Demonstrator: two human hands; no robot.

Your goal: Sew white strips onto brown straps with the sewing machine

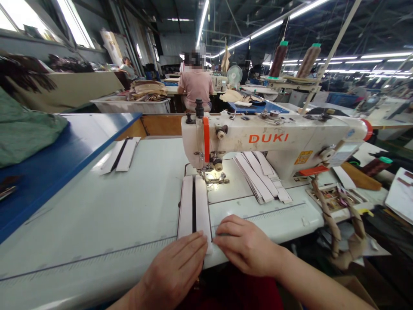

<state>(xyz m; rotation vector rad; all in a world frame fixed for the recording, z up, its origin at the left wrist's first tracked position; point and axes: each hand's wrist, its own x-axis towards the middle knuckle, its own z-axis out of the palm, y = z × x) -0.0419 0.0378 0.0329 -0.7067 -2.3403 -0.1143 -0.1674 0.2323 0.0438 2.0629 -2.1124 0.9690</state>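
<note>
A white zipper strip with a dark centre line [194, 202] lies on the sewing table [112, 215], running from the presser foot [217, 180] of the white DUKI sewing machine [274, 140] toward me. My left hand [176, 269] lies flat on the strip's near end, fingers stretched out. My right hand [247, 245] rests beside it with fingers curled, fingertips pressing the strip's right near edge at the table front.
A stack of white strips [261, 176] lies under the machine arm. Another zipper piece [121, 155] lies far left on the table. A blue bench with green cloth [22, 129] stands left. A parts tray [337, 198] sits right. A person in pink [196, 86] sits ahead.
</note>
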